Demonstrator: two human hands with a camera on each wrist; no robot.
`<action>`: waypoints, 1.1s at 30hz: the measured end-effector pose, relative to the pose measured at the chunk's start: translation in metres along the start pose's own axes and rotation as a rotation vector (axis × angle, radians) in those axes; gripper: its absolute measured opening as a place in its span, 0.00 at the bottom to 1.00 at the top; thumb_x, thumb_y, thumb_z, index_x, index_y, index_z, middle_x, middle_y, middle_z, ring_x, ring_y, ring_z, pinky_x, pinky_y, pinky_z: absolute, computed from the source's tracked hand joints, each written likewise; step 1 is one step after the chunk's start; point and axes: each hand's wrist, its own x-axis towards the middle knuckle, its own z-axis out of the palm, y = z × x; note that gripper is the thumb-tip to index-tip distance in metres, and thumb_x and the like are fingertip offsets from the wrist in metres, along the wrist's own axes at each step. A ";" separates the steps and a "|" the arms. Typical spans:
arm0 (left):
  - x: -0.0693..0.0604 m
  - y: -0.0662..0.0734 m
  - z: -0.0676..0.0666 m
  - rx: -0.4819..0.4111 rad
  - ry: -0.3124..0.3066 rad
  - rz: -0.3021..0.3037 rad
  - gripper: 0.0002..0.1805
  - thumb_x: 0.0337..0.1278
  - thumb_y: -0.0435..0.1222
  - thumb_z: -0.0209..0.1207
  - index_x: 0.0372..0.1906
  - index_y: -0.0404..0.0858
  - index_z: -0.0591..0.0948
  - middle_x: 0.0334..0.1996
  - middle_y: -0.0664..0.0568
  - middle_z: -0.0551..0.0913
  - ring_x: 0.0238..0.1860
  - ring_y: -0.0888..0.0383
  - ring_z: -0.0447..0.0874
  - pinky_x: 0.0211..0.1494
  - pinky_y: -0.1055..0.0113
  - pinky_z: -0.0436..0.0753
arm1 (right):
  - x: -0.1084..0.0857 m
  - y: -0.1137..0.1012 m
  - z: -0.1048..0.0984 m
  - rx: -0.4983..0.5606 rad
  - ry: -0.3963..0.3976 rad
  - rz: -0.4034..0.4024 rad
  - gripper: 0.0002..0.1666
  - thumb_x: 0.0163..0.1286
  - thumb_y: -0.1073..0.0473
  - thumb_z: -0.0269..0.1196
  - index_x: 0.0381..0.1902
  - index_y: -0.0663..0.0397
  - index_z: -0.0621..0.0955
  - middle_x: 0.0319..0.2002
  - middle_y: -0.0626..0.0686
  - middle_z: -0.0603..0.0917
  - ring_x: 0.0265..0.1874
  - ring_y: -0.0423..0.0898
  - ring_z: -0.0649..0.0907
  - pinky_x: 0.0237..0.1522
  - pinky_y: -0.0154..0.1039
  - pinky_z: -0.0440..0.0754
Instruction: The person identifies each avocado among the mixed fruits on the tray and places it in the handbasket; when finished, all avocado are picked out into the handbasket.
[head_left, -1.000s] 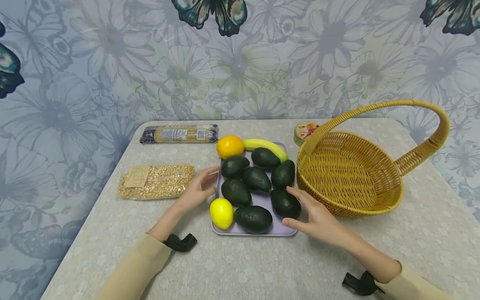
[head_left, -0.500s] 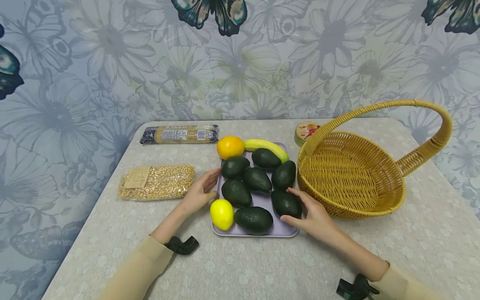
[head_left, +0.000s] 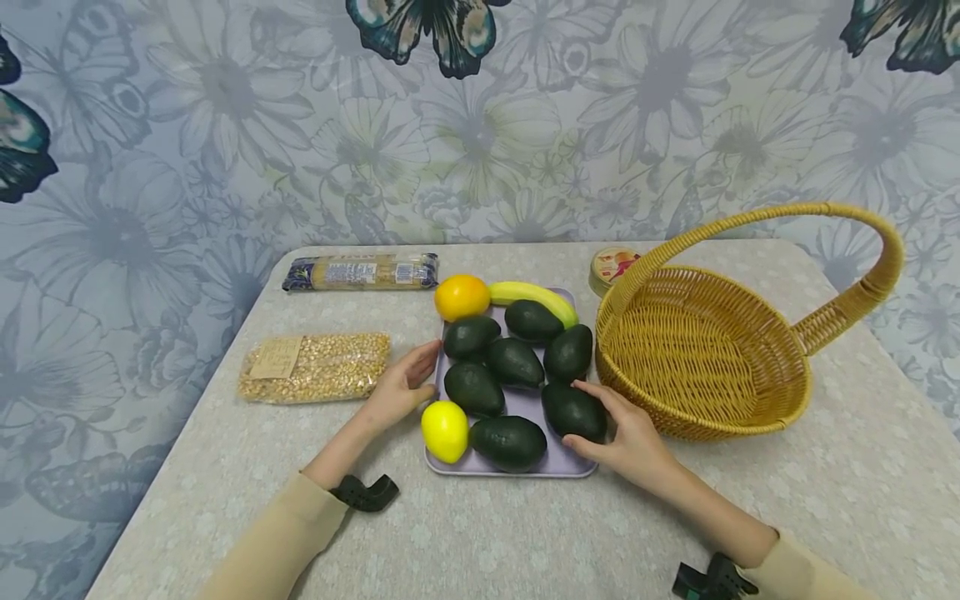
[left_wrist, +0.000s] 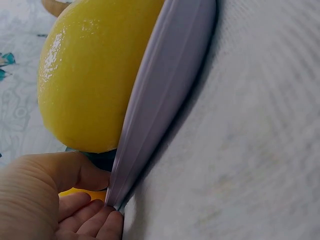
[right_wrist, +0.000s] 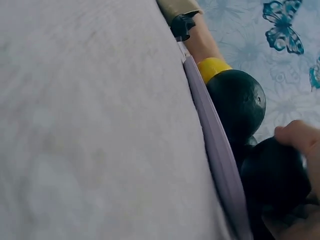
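My right hand [head_left: 633, 437] grips the dark green avocado [head_left: 573, 411] at the right side of the lilac tray [head_left: 525, 406], thumb at its near end and fingers at its far end. In the right wrist view the thumb presses this avocado [right_wrist: 275, 172]; the other fingers are partly hidden behind it. My left hand [head_left: 402, 390] touches the tray's left rim. In the left wrist view the thumb [left_wrist: 87, 170] meets the rim near the yellow lemon [left_wrist: 95, 75]. Several more avocados [head_left: 508, 442], an orange [head_left: 462, 297] and a banana [head_left: 536, 298] lie on the tray.
A wicker basket [head_left: 697, 358] with a tall handle stands close to the tray's right side. To the left lie a bag of corn kernels [head_left: 337, 365] and a pasta pack [head_left: 363, 272]. A small round tin [head_left: 611, 265] sits behind the basket.
My right thumb and fingers have come in from beside the avocado and now hold it. The left hand has moved slightly and stays at the tray's left rim.
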 end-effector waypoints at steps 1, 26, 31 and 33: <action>0.000 0.000 0.000 0.001 0.000 -0.001 0.37 0.50 0.15 0.52 0.69 0.26 0.58 0.69 0.35 0.57 0.68 0.43 0.57 0.68 0.60 0.63 | 0.000 -0.004 -0.003 0.015 -0.003 0.001 0.42 0.51 0.53 0.74 0.63 0.52 0.71 0.58 0.51 0.76 0.56 0.49 0.75 0.54 0.48 0.78; 0.000 0.000 -0.001 -0.014 -0.012 -0.016 0.37 0.51 0.16 0.52 0.70 0.26 0.57 0.70 0.36 0.57 0.69 0.45 0.56 0.68 0.61 0.63 | 0.032 0.043 -0.126 -0.014 -0.329 0.102 0.40 0.59 0.54 0.69 0.68 0.49 0.67 0.62 0.52 0.72 0.55 0.45 0.73 0.48 0.33 0.75; 0.000 0.000 0.000 -0.002 -0.009 -0.019 0.37 0.51 0.17 0.53 0.70 0.27 0.57 0.70 0.37 0.57 0.69 0.45 0.57 0.68 0.61 0.63 | 0.036 0.048 -0.121 -0.060 -0.407 0.096 0.40 0.59 0.52 0.69 0.67 0.52 0.68 0.61 0.55 0.72 0.56 0.51 0.72 0.51 0.39 0.75; -0.002 0.008 0.000 -0.002 -0.013 -0.027 0.37 0.51 0.16 0.52 0.69 0.25 0.57 0.69 0.35 0.56 0.68 0.43 0.56 0.68 0.58 0.62 | 0.037 0.049 -0.120 -0.058 -0.436 0.089 0.39 0.59 0.54 0.68 0.66 0.54 0.68 0.61 0.57 0.73 0.55 0.50 0.72 0.51 0.36 0.75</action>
